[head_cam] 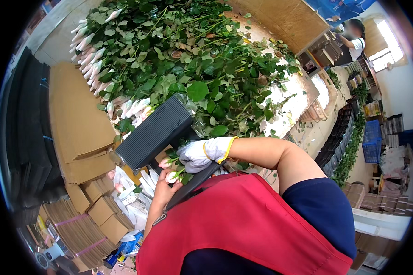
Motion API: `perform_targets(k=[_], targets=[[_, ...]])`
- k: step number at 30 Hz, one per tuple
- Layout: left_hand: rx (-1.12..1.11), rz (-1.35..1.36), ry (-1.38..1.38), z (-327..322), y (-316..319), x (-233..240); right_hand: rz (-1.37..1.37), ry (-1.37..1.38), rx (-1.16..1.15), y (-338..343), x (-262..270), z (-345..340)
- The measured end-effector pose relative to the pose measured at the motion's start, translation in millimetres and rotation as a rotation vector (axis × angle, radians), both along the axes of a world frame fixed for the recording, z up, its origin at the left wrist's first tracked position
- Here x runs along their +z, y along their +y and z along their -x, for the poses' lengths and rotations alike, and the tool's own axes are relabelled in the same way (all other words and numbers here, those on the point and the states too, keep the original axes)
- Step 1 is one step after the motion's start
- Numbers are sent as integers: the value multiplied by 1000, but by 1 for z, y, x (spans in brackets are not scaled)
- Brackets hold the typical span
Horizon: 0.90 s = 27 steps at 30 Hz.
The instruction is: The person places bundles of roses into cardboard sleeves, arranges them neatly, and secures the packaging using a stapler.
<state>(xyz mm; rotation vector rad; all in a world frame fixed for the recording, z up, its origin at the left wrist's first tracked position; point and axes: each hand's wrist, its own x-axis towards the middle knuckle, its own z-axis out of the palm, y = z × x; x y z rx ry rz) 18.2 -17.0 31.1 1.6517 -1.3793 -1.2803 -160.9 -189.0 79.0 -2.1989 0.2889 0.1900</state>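
My right hand (196, 156), in a white knit glove with a yellow cuff, is closed around green rose stems. Two pale pink rose blooms stick out to its left, an upper one (165, 163) and a lower, whiter one (172, 177). The bare fingers of my left hand (166, 188) are around the lower bloom. Just above the hands stands a ribbed black block (155, 132), and a dark flat bar (192, 187) runs beneath them against the red apron. Beyond lies a big heap of leafy rose stems (192, 68), many with blooms in white sleeves (94, 67).
Flat cardboard sheets (75, 120) and black sheets (24, 127) lie left. Bundled cardboard (79, 230) and white strips (130, 202) are lower left. A co-worker (356, 44) stands far upper right, past a wooden board (278, 20). A blue crate (371, 141) is on the right.
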Motion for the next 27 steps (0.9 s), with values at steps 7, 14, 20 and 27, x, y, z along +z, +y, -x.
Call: perform_targets(k=[7, 14, 20, 27], targets=[[-23, 260, -359, -2, 5, -15, -179, 128, -18, -5, 10, 3], [-73, 407, -272, -3, -2, -2, -46, 184, 254, -14, 12, -14], [-59, 293, -157, 1, -6, 14, 214, 227, 389, 0, 19, -32], [14, 151, -105, 2, 11, -11, -292, -86, 110, -30, 74, -39]])
